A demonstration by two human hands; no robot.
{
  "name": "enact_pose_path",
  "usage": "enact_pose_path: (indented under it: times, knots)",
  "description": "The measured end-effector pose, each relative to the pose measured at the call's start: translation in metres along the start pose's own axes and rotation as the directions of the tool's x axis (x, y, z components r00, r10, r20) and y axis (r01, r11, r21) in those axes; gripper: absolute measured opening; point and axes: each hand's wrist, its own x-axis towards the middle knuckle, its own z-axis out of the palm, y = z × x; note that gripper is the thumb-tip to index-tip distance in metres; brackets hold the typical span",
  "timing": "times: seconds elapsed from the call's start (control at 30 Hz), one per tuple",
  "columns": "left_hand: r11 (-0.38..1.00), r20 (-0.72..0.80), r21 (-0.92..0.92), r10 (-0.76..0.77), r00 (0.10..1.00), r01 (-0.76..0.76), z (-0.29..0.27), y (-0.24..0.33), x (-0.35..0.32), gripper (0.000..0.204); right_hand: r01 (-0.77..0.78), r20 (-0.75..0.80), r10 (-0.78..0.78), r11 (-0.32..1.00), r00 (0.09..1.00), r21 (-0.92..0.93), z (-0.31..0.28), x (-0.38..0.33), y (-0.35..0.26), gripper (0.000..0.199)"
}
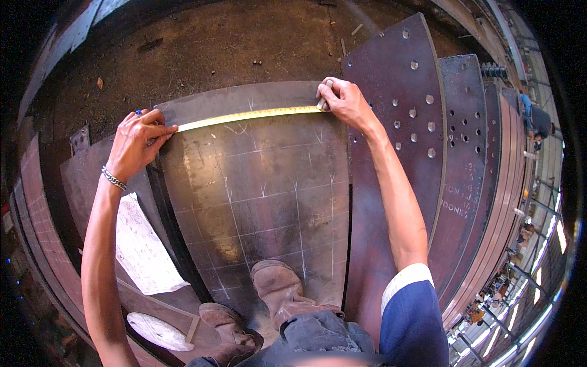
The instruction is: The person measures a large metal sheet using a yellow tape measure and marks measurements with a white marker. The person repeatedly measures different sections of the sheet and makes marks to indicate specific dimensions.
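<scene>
A yellow tape measure (244, 115) is stretched across the far part of a dark steel plate (275, 165) marked with white chalk lines and arrowheads. My left hand (137, 137) pinches its left end at the plate's left edge, fingers closed. A small blue thing shows at those fingers; I cannot tell what it is. At the other end, near the plate's right edge, my right hand (343, 103) is closed on the tape. Something pale, perhaps a chalk piece, shows by its fingertips, and the tape's case is not visible.
My boots (278, 281) stand on and beside the plate. Left lie a marked white paper sheet (143, 244) and a pale oval piece (160, 331). To the right are steel plates with drilled holes (397, 79). Brown ground (214, 43) lies beyond; a person (538, 119) is at far right.
</scene>
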Motion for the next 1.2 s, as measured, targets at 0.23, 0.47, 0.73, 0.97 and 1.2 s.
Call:
enact_pose_path:
  times: [0.23, 0.47, 0.73, 0.97, 1.2]
  knots:
    - [1.0, 0.005, 0.004, -0.001, 1.0, 0.001, 0.0, -0.001, 0.0, 0.024, 0.051, -0.025, -0.054, 0.994, 0.998, -0.098, 0.0, -0.001, -0.008, 0.029]
    - [1.0, 0.006, 0.006, -0.007, 1.0, 0.007, -0.002, 0.001, 0.0, 0.024, 0.177, -0.068, -0.213, 0.922, 0.975, -0.345, 0.005, 0.001, -0.026, 0.022]
    - [0.999, -0.028, 0.007, 0.032, 0.999, -0.032, -0.002, -0.002, -0.001, 0.022, 0.054, -0.4, -0.058, 0.998, 0.915, -0.022, 0.014, 0.003, -0.027, 0.029]
    - [1.0, -0.015, 0.002, 0.016, 1.0, -0.016, 0.002, -0.003, 0.0, 0.021, -0.134, -0.103, 0.143, 0.987, 0.984, 0.086, 0.007, 0.0, -0.005, 0.032]
    - [1.0, -0.013, -0.002, 0.002, 1.0, -0.002, 0.001, -0.001, 0.0, 0.02, -0.073, -0.103, 0.066, 0.995, 0.993, -0.069, 0.007, 0.002, 0.001, 0.031]
